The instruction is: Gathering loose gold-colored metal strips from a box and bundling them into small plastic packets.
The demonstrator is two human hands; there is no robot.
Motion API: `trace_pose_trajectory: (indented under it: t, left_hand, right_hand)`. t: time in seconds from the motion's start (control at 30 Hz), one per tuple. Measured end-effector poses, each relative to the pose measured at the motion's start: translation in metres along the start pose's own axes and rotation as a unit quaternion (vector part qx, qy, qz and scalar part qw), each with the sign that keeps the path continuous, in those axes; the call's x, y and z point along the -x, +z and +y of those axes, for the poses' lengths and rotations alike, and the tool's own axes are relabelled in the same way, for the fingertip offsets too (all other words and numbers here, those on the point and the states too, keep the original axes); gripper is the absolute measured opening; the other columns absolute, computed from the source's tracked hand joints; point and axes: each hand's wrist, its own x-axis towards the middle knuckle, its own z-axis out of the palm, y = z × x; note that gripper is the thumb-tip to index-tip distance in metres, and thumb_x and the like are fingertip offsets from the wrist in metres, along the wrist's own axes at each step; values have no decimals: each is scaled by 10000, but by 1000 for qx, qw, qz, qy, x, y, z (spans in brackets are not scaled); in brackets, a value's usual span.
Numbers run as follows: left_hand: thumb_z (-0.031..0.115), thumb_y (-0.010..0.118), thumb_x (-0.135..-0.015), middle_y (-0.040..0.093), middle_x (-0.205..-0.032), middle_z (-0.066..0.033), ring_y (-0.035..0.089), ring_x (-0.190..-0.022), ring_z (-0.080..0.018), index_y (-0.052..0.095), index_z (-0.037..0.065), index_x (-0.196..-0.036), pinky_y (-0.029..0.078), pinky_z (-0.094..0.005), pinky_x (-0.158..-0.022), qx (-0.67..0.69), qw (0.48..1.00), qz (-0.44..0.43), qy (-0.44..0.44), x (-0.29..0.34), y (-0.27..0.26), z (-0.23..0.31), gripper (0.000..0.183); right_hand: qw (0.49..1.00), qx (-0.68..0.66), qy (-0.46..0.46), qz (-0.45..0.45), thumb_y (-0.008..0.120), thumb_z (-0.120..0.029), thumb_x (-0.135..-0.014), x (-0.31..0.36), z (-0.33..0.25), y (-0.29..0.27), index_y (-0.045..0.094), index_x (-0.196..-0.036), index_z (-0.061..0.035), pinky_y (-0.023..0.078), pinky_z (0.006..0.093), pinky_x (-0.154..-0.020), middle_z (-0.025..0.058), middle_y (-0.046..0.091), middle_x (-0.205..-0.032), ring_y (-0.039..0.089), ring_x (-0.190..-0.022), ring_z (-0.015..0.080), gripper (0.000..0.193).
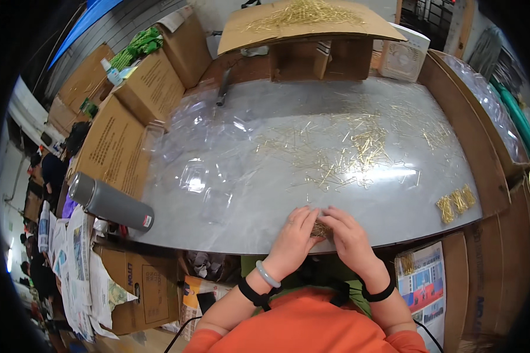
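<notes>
At the front edge of the grey tabletop (253, 226), my left hand (292, 238) and my right hand (351, 240) cup a bundle of thin gold-coloured metal pins (320, 230) between them. The fingers of both hands curl around it from either side, and the fingertips nearly meet above it. Part of the bundle is hidden by the hands. Beyond them, many loose pins (368, 150) lie scattered, thickest right of the middle. Several tight bundles of pins (455, 204) sit near the front right corner.
Clear plastic pieces (203, 170) cover the left of the table. A grey flask (112, 203) stands at the left edge beside cardboard boxes (112, 150). At the back, a cardboard shelf (312, 35) carries a heap of pins (306, 15), with a white fan (404, 54) beside it.
</notes>
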Motion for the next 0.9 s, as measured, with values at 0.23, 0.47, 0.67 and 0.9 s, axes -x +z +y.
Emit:
trace_pose_trajectory:
  t: [0.23, 0.47, 0.67, 0.9]
  left_hand:
    - [51, 735, -831, 504, -1339, -244, 467, -1286, -445, 497, -67, -1342, 394, -491, -1103, -43, 999, 26, 20, -3, 17, 1, 576]
    - [31, 722, -832, 505, -1335, -249, 459, -1297, -443, 452, -68, -1386, 377, -500, -1119, -2, 999, 34, 13, -2, 11, 6, 624]
    - [22, 712, -842, 500, -1373, -250, 441, -1327, -436, 374, -47, -1468, 366, -501, -1133, -11, 1000, 24, 13, -2, 7, 5, 715]
    - [8, 732, -813, 370, -1487, -279, 417, -1355, -459, 211, -2, -1566, 358, -485, -1158, 31, 999, 18, 6, 3, 12, -4, 916]
  right_hand:
    - [991, -101, 80, 19, 433, 136, -782, 3, -24, 21, 402, -1458, 20, 335, 439, -1179, 238, 400, -1522, 392, -1419, 399, 686]
    - [995, -65, 70, 10, 456, 117, -737, 7, -9, 13, 293, -1522, 18, 268, 457, -1213, 267, 345, -1543, 329, -1450, 424, 807]
    - [940, -313, 135, 3, 472, 61, -773, -6, -25, 15, 131, -1575, 50, 214, 445, -1234, 280, 210, -1612, 229, -1511, 412, 872]
    - [976, -183, 111, -41, 520, -28, -868, 0, -25, 20, 163, -1565, 49, 209, 450, -1235, 285, 207, -1612, 224, -1503, 430, 786]
